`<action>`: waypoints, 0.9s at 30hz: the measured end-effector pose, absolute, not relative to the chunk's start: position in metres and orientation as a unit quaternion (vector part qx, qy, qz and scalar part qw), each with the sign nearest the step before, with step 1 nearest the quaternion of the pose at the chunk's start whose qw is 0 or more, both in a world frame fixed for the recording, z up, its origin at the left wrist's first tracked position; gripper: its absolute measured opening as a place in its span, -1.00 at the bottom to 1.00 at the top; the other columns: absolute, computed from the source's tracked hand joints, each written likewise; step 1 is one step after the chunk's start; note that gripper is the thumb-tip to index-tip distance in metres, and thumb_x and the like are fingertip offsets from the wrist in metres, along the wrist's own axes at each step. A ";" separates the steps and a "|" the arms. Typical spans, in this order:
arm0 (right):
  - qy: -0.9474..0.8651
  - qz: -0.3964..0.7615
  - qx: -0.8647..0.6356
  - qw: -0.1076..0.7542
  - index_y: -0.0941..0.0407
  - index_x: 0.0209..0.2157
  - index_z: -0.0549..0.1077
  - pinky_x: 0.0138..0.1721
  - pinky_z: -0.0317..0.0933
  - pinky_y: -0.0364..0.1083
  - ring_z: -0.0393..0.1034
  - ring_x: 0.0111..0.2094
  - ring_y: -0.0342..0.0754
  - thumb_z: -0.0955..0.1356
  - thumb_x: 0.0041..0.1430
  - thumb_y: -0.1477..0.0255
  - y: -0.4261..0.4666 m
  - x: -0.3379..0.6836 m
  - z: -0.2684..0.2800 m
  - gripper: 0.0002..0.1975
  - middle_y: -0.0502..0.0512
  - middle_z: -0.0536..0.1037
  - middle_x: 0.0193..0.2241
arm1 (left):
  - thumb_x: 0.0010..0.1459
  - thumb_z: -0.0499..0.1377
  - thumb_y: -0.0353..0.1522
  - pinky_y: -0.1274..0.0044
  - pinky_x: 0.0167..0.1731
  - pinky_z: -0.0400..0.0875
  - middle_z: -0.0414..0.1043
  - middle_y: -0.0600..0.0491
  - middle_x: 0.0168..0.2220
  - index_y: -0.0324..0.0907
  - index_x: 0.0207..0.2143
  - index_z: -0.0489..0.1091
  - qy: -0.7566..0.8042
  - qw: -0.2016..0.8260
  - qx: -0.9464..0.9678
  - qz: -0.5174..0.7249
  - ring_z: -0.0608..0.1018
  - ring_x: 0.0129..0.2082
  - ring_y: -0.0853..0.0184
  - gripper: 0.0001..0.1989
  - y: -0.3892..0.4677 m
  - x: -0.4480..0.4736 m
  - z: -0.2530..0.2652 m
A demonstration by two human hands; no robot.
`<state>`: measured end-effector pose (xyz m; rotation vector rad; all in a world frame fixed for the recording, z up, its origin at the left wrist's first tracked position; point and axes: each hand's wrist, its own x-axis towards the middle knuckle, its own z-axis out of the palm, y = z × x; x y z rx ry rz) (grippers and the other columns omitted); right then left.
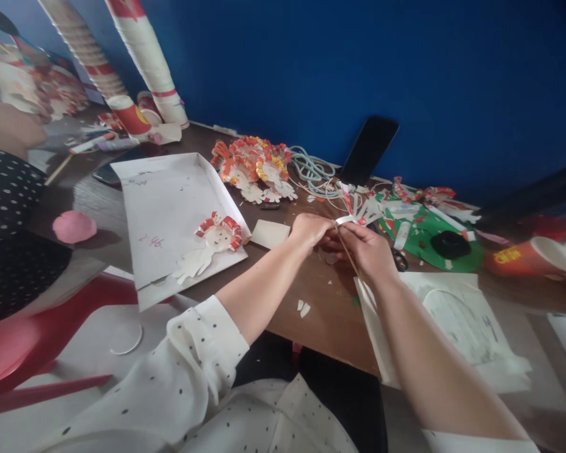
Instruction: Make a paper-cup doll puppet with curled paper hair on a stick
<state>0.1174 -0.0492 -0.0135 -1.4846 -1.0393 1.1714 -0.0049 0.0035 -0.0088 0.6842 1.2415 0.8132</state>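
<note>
My left hand [314, 228] and my right hand [368, 250] meet over the brown table, fingers closed together in a pinch. Between them is a paper piece [346, 219] with a white band and narrow red and white strips fanning out above it. A thin tan cord [348, 250] runs down from the fingers along my right palm. My fingertips partly hide where the cord meets the paper. Just right of my right hand lie scissors [399, 259] with black handles. A blank white card [270, 234] rests left of my left hand.
A white box lid [158, 189] holds a paper figure with a red-and-white curled ring [219, 236]. Behind are a heap of similar figures [257, 165], pale blue cord [311, 170] and a leaning phone [370, 149]. Paper cups [519, 258] lie right; a co-worker's dotted sleeve [9, 207] is left.
</note>
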 end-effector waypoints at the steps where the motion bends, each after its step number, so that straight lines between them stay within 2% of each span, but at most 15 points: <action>1: -0.436 0.463 -0.611 0.473 0.09 -0.23 0.60 -0.52 0.39 -0.11 0.54 -0.44 0.01 0.49 -0.07 0.17 -0.048 0.116 -0.013 -0.62 0.06 0.63 -0.37 | 0.03 0.25 -0.51 0.67 -0.52 0.27 0.44 0.07 -0.57 -0.28 -0.48 0.48 0.555 0.677 0.316 0.365 0.44 -0.58 0.50 -0.96 0.003 -0.004 -0.009; 6: -0.469 0.380 -0.637 0.480 0.12 -0.37 0.58 -0.48 0.42 -0.06 0.52 -0.46 0.04 0.46 -0.06 0.13 -0.041 0.112 -0.016 -0.66 0.05 0.61 -0.49 | -0.01 0.25 -0.48 0.62 -0.57 0.22 0.44 0.04 -0.58 -0.29 -0.49 0.49 0.561 0.646 0.372 0.361 0.38 -0.64 0.50 -0.96 0.003 -0.004 -0.014; 11: -0.518 0.249 -0.685 0.448 0.15 -0.47 0.56 -0.53 0.33 -0.10 0.44 -0.53 -0.02 0.40 0.01 0.18 -0.039 0.111 -0.019 -0.71 0.04 0.54 -0.58 | -0.01 0.25 -0.42 0.60 -0.60 0.17 0.41 0.05 -0.60 -0.26 -0.48 0.49 0.573 0.630 0.400 0.339 0.33 -0.68 0.49 -0.94 0.002 -0.004 -0.016; 21: -0.546 0.172 -0.704 0.420 0.16 -0.54 0.56 -0.43 0.18 -0.14 0.35 -0.51 -0.08 0.37 0.02 0.22 -0.036 0.114 -0.018 -0.70 -0.01 0.48 -0.65 | 0.05 0.23 -0.37 0.62 -0.60 0.17 0.42 0.06 -0.58 -0.24 -0.42 0.50 0.576 0.623 0.422 0.318 0.34 -0.67 0.49 -0.90 0.003 -0.003 -0.022; 27: -0.559 0.178 -0.694 0.417 0.17 -0.49 0.58 -0.40 0.19 -0.13 0.35 -0.49 -0.07 0.37 0.01 0.23 -0.038 0.112 -0.016 -0.72 0.00 0.50 -0.61 | 0.02 0.23 -0.38 0.60 -0.59 0.20 0.43 0.06 -0.56 -0.20 -0.42 0.49 0.586 0.606 0.432 0.321 0.37 -0.66 0.46 -0.93 0.004 -0.003 -0.025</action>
